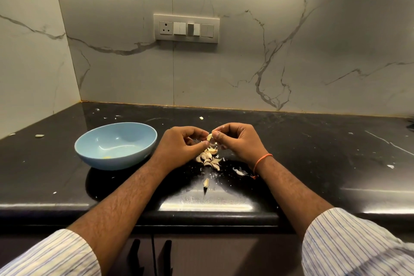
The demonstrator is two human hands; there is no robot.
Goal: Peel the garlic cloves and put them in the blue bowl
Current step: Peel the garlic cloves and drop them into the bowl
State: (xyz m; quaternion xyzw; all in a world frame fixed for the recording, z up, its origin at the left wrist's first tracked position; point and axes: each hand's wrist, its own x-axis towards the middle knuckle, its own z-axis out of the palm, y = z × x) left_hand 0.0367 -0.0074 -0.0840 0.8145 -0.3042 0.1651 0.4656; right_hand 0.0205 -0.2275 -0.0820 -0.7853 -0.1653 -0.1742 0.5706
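Note:
A pale garlic clove (209, 137) is pinched between the fingertips of my left hand (182, 146) and my right hand (237, 141), just above the black counter. Directly below the hands lies a small pile of several unpeeled cloves and skins (208, 158). The blue bowl (116, 144) stands to the left of my left hand, upright, with one small yellowish piece (107, 157) on its bottom. A single clove (206, 182) lies nearer the counter's front edge.
Loose cloves lie at the far left (39, 135) and near the back wall (201, 118). Skin scraps (240, 172) are scattered by my right wrist. A marble wall with a switch panel (186, 28) rises behind; the counter's front edge (201, 213) is close.

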